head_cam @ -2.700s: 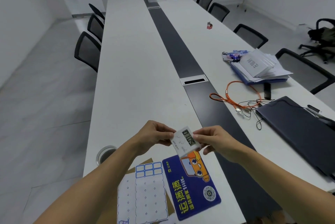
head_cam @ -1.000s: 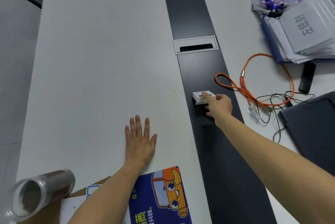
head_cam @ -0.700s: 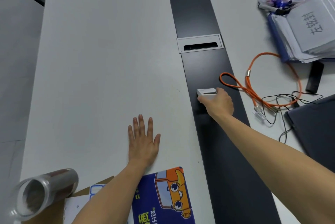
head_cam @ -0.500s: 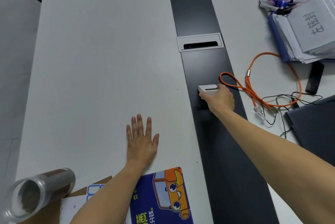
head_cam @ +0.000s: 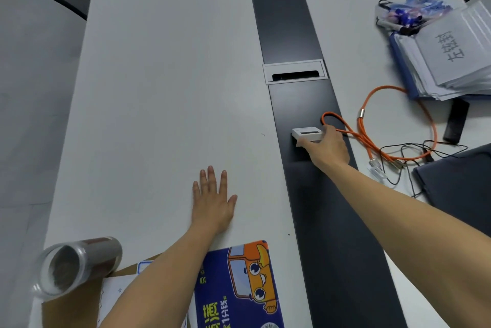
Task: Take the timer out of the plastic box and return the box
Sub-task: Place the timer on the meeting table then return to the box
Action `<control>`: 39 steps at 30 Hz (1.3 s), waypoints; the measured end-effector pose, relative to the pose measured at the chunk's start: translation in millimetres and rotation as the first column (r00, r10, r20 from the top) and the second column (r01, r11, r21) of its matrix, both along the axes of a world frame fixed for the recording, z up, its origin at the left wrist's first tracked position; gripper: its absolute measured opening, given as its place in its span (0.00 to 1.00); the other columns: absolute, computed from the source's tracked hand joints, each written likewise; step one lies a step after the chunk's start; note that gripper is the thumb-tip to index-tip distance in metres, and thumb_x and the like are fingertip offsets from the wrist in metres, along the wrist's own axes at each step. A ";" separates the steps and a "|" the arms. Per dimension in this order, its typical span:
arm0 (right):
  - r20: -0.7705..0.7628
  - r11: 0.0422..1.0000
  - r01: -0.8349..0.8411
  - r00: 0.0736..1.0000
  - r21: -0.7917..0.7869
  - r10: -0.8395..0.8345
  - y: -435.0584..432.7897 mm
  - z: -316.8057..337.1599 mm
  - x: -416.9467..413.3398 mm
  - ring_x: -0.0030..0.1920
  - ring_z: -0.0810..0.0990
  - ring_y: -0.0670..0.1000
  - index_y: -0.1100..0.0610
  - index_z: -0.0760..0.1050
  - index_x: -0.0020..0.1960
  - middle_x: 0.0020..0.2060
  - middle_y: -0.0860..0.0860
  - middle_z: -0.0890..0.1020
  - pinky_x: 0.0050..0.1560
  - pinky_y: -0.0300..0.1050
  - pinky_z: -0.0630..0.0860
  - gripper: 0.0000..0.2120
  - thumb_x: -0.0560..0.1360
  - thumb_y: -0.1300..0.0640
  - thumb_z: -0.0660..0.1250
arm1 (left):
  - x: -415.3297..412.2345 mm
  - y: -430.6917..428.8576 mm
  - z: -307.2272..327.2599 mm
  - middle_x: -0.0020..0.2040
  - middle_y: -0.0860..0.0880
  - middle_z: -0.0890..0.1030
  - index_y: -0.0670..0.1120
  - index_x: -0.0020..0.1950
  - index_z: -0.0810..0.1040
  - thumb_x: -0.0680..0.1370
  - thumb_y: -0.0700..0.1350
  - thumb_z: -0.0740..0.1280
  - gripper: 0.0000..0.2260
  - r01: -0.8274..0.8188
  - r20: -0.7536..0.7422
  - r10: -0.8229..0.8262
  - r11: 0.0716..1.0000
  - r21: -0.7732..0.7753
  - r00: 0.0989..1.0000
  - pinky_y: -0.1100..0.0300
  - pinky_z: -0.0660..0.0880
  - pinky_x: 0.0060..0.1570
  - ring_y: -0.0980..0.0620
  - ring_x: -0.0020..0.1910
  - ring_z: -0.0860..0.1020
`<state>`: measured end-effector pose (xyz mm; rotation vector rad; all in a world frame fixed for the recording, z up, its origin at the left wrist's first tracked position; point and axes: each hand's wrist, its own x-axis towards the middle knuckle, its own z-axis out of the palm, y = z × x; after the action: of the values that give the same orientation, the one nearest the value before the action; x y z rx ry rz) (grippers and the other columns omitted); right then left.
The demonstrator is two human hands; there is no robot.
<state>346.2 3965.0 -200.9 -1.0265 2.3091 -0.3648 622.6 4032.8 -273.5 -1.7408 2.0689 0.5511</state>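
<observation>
Head view: the right grip (head_cam: 328,151) pinches the timer (head_cam: 307,134) on the dark strip (head_cam: 300,104) of the worktop (head_cam: 159,88); the left grip (head_cam: 214,200) lies flat nearby, holding nothing. The timer looks out; no box shows, so returning it seems to remain.

The small white rectangular plastic timer (head_cam: 308,134) sits on the black centre strip (head_cam: 281,8) of the long white tabletop (head_cam: 164,88), gripped from its near side by the right hand (head_cam: 328,145). Behind it, set into the strip, is the white-framed cable hatch (head_cam: 295,72). Just right of it lies the looped orange cable (head_cam: 385,125). The left hand (head_cam: 214,201) lies flat left of the strip. At the near edge lies the blue printed card sheet (head_cam: 236,287), and left of that the clear plastic cylinder (head_cam: 77,264) lies on its side. The stack of white papers (head_cam: 446,61) is by the right edge.
</observation>
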 end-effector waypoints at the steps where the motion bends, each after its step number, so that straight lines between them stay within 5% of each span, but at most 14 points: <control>1: -0.031 1.000 -0.018 0.999 -0.006 0.018 2.7 5.7 0.7 0.63 0.75 0.60 0.55 0.64 0.71 0.64 0.56 0.75 0.55 0.57 0.79 0.35 0.71 0.42 0.71 | -1.2 -4.9 9.1 0.78 0.40 0.35 0.48 0.78 0.35 0.81 0.58 0.45 0.31 0.011 0.029 -0.012 0.999 0.049 0.999 0.44 0.42 0.75 0.39 0.78 0.36; 6: -0.143 0.975 -0.215 0.968 -0.053 0.206 17.2 40.7 17.4 0.58 0.79 0.59 0.56 0.70 0.68 0.60 0.56 0.79 0.53 0.56 0.80 0.23 0.76 0.49 0.67 | -3.7 -20.8 64.4 0.71 0.41 0.68 0.44 0.73 0.64 0.82 0.50 0.53 0.21 0.032 0.004 -0.033 0.993 0.111 0.999 0.48 0.67 0.64 0.41 0.67 0.69; 10: -0.195 0.893 -0.449 0.878 -0.020 0.437 28.3 74.6 46.1 0.55 0.80 0.55 0.53 0.75 0.64 0.56 0.52 0.83 0.51 0.50 0.77 0.18 0.77 0.48 0.63 | 9.3 -10.2 113.4 0.65 0.44 0.76 0.45 0.68 0.71 0.82 0.50 0.55 0.18 -0.002 -0.086 -0.001 0.999 -0.035 0.996 0.51 0.73 0.56 0.44 0.60 0.76; 22: -0.374 0.578 -0.805 0.580 -0.131 0.724 68.3 155.9 211.5 0.56 0.79 0.57 0.53 0.77 0.62 0.55 0.52 0.82 0.51 0.46 0.72 0.16 0.77 0.50 0.62 | 157.2 70.0 239.0 0.59 0.43 0.80 0.45 0.62 0.75 0.80 0.49 0.58 0.15 -0.198 -0.089 0.177 0.911 -0.361 0.980 0.51 0.73 0.52 0.42 0.55 0.78; 28: -0.426 0.388 -0.899 0.439 -0.204 0.791 127.5 188.9 335.2 0.54 0.80 0.56 0.54 0.77 0.62 0.55 0.52 0.83 0.48 0.45 0.71 0.16 0.77 0.50 0.62 | 269.3 162.6 283.3 0.55 0.44 0.81 0.45 0.54 0.77 0.79 0.50 0.58 0.12 -0.297 -0.052 0.304 0.857 -0.420 0.951 0.53 0.72 0.45 0.42 0.50 0.78; 39: -0.550 0.023 -0.984 0.120 -0.179 0.826 205.4 232.0 530.2 0.51 0.81 0.61 0.53 0.78 0.58 0.53 0.56 0.83 0.47 0.47 0.75 0.14 0.76 0.50 0.62 | 428.9 289.3 324.8 0.57 0.43 0.80 0.45 0.59 0.77 0.80 0.50 0.58 0.14 -0.507 -0.047 0.553 0.722 -0.470 0.832 0.52 0.75 0.49 0.42 0.53 0.78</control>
<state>876.4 4170.4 31.1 -2.8016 1.1004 -0.2429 1051.5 4322.1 51.3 -2.6243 1.6970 0.0951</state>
